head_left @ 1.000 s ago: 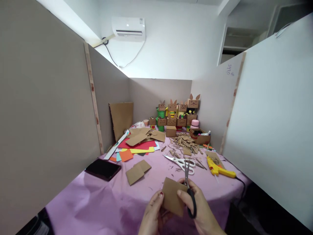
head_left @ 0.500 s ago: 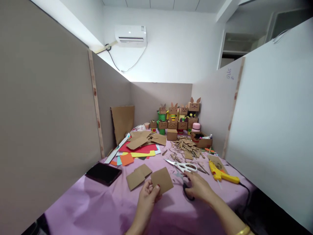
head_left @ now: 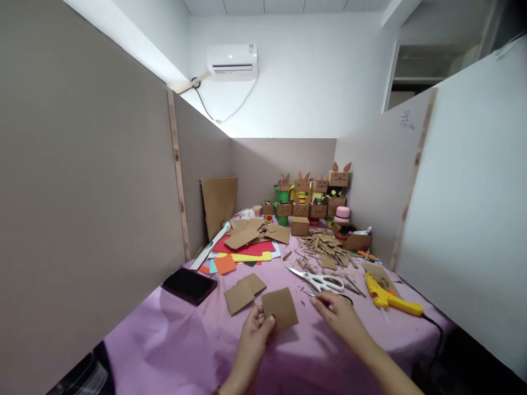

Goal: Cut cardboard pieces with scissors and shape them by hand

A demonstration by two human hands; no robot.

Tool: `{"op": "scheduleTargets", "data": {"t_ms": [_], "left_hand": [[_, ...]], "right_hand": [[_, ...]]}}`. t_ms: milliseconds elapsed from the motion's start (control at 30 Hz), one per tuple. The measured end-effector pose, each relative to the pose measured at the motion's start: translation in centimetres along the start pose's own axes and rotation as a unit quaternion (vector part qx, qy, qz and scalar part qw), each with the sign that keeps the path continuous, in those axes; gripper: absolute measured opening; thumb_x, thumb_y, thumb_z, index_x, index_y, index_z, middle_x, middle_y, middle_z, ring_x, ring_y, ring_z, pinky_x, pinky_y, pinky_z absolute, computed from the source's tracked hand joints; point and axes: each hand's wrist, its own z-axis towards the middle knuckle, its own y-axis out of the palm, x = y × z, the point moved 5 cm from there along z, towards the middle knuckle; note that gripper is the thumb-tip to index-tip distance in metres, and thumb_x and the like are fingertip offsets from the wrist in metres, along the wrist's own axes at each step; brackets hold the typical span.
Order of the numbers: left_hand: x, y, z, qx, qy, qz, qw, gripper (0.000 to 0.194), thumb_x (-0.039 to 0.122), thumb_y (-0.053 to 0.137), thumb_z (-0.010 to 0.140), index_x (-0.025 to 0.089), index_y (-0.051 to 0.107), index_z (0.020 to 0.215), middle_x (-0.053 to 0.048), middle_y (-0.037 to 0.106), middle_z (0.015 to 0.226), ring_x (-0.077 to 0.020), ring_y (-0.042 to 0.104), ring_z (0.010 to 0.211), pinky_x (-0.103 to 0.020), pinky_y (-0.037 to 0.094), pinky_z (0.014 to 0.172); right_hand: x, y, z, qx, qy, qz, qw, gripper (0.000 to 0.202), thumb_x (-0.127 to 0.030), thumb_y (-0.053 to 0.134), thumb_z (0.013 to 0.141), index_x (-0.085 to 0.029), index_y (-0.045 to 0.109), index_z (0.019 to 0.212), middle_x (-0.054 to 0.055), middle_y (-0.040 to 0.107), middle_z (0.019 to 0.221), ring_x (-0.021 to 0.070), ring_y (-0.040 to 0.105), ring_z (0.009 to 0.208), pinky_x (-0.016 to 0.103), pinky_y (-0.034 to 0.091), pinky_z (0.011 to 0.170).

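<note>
Covering most of the table (head_left: 173,351) is a pink sheet, and the near edge of it runs out of view, as do both forearms. Grey partitions (head_left: 82,181) wall off the left, far and right sides, so nothing beyond them shows.

Far left on the table lies a heap of coloured paper (head_left: 242,251) with brown card pieces on top; how many sheets are in it cannot be told. Far right, a low cardboard box (head_left: 353,239) holds dark bits and a white tube, too small to make out. Just behind it stands a row of cardboard figures (head_left: 313,195) with ears. A pile of card strips (head_left: 323,249) spreads in front of them.

The card (head_left: 280,308) is a plain brown square, flat, uncreased, tilted slightly, raised just above the table near the middle. The left hand (head_left: 256,333) pinches its near left corner between thumb and fingers. Two more card pieces (head_left: 244,291) lie overlapping just to its left, and a dark tablet (head_left: 188,285) sits further left.

The right hand (head_left: 340,314) rests palm down, fingers loosely spread and holding nothing, over black scissors (head_left: 345,299) of which only part of a handle loop shows. White scissors (head_left: 319,281) lie just beyond, blades apart. A yellow glue gun (head_left: 389,296) lies to the right, its cord running off the edge.
</note>
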Motion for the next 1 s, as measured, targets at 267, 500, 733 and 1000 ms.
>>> {"op": "scheduleTargets", "data": {"t_ms": [267, 500, 733, 1000], "left_hand": [[3.1, -0.2, -0.9, -0.056, 0.073, 0.079, 0.993, 0.024, 0.034, 0.073, 0.069, 0.017, 0.066, 0.083, -0.005, 0.072, 0.080, -0.0224, 0.064, 0.080, -0.029, 0.047, 0.074], [4.5, -0.5, -2.0, -0.041, 0.139, 0.184, 0.972, 0.011, 0.029, 0.065, 0.078, 0.021, 0.070, 0.084, -0.008, 0.073, 0.096, -0.0244, 0.064, 0.096, -0.029, 0.047, 0.084], [5.2, -2.8, -0.2, 0.005, 0.182, 0.350, 0.919, 0.028, 0.024, 0.057, 0.077, 0.021, 0.066, 0.103, -0.011, 0.060, 0.126, -0.0277, 0.048, 0.123, -0.039, 0.031, 0.106], [6.1, -7.3, 3.9, 0.141, 0.173, 0.492, 0.842, 0.053, 0.026, 0.061, 0.066, 0.005, 0.054, 0.115, -0.027, 0.053, 0.125, -0.0477, 0.033, 0.126, -0.066, 0.012, 0.102]], "right_hand": [[-3.5, 3.5, -0.7, -0.017, -0.030, 0.212, 0.977, 0.031, -0.041, 0.051, 0.085, -0.015, 0.067, 0.076, -0.001, 0.060, 0.058, 0.0135, 0.054, 0.054, 0.023, 0.041, 0.050], [-5.2, 1.9, -2.5, 0.045, -0.083, 0.220, 0.971, 0.019, -0.031, 0.054, 0.086, -0.022, 0.071, 0.090, 0.005, 0.069, 0.089, 0.0199, 0.062, 0.083, 0.026, 0.046, 0.064], [-4.5, 2.0, -2.9, 0.085, -0.076, 0.209, 0.971, 0.019, -0.032, 0.055, 0.086, -0.022, 0.070, 0.090, 0.006, 0.069, 0.089, 0.0200, 0.062, 0.080, 0.026, 0.047, 0.064], [-3.2, 3.0, -3.4, 0.073, -0.036, 0.223, 0.971, 0.021, -0.033, 0.056, 0.085, -0.020, 0.070, 0.091, 0.005, 0.066, 0.079, 0.0183, 0.059, 0.068, 0.025, 0.046, 0.058]]}}
